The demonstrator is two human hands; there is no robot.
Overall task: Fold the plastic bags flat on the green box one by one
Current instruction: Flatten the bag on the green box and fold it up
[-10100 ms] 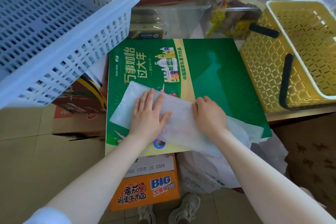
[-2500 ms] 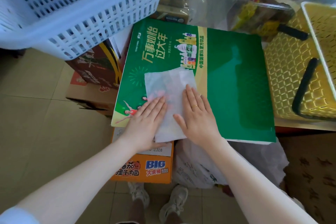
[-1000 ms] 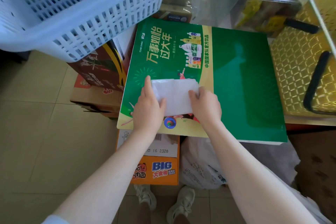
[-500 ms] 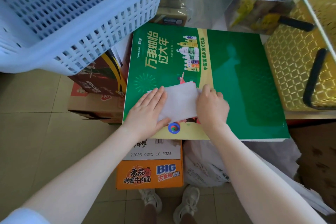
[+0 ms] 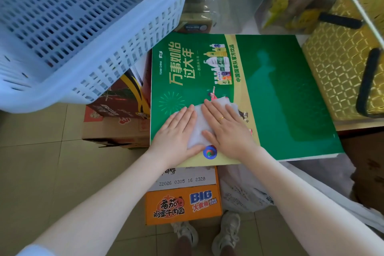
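- While both palms press it flat, one folded plastic bag (image 5: 199, 124) lies on the green box (image 5: 291, 93), near its front left corner.
- My left hand (image 5: 176, 133) and right hand (image 5: 226, 129) lie open, fingers straight, gripping nothing.
- Long axis runs away from me, between equally near hands.
- I count one green box, two hands.

Bare forearms, white short sleeve (image 5: 31, 250) at left, gold ring (image 5: 221, 118) on rt hand (image 5: 226, 131), pale sneakers (image 5: 226, 233).
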